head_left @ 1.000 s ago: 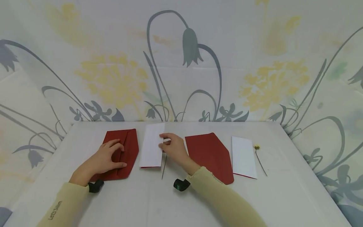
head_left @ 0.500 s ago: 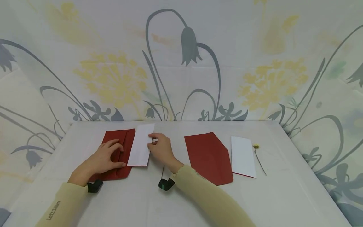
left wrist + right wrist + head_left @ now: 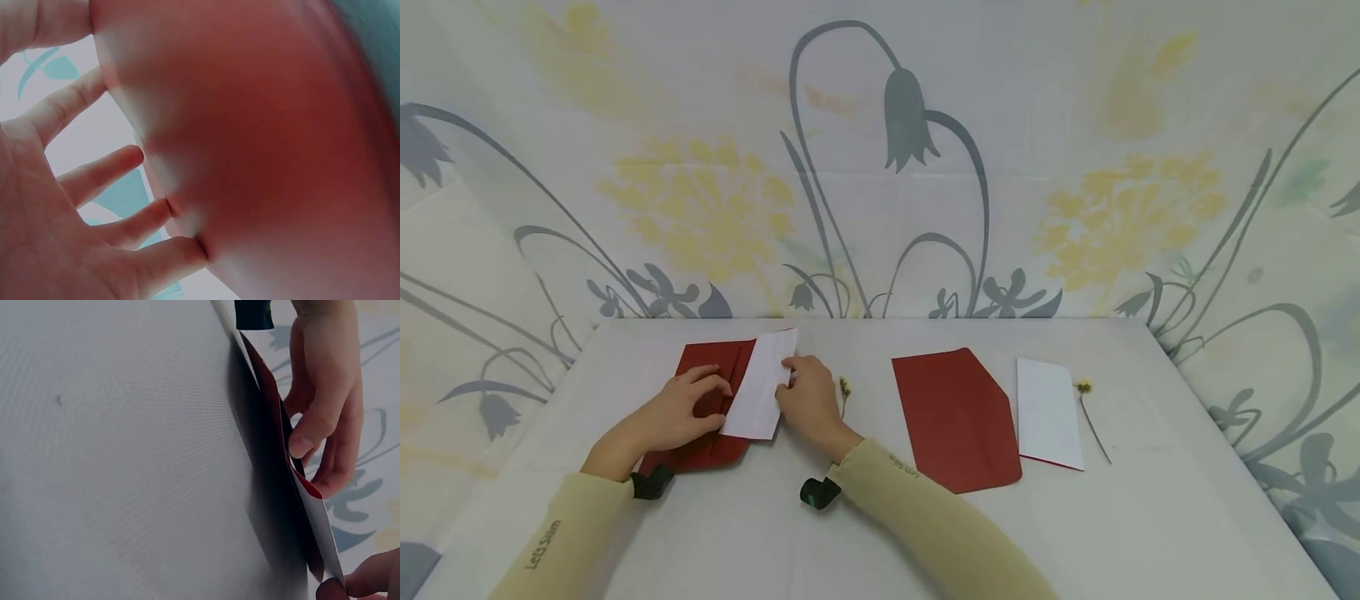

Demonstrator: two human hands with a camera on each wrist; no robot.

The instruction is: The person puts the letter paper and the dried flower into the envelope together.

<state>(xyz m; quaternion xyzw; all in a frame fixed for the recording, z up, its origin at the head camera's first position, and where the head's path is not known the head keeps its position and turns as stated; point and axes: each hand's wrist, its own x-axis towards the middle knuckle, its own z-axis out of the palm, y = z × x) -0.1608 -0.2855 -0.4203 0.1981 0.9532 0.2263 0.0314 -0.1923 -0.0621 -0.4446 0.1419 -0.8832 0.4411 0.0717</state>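
My left hand [image 3: 681, 408] lies on the red envelope [image 3: 703, 454], fingers curled at its mouth and lifting the upper layer, while my right hand [image 3: 805, 400] pinches the far edge of the white card [image 3: 758, 392] between thumb and fingertips, just to the right of the left one. The card lies tilted across the envelope's right end, its left edge at the opening under my left fingers. To do this well, I judge I should hold the mouth wide with the left fingertips, square the card's leading edge to the slot and feed it in flat, since a corner caught on the inner fold would crease it. From the right wrist view the envelope looks thin and matte, with the card a stiff, smooth sheet under it; I think the card's edge is already between the layers, but the blur in the left wrist view leaves that uncertain. Just right of my right hand a small dried flower [image 3: 844, 388] with a thin stem lies on the pale, finely woven tabletop [image 3: 880, 533]. Further right lie a second red envelope [image 3: 958, 421], another white card [image 3: 1048, 412] and another flower [image 3: 1086, 408].
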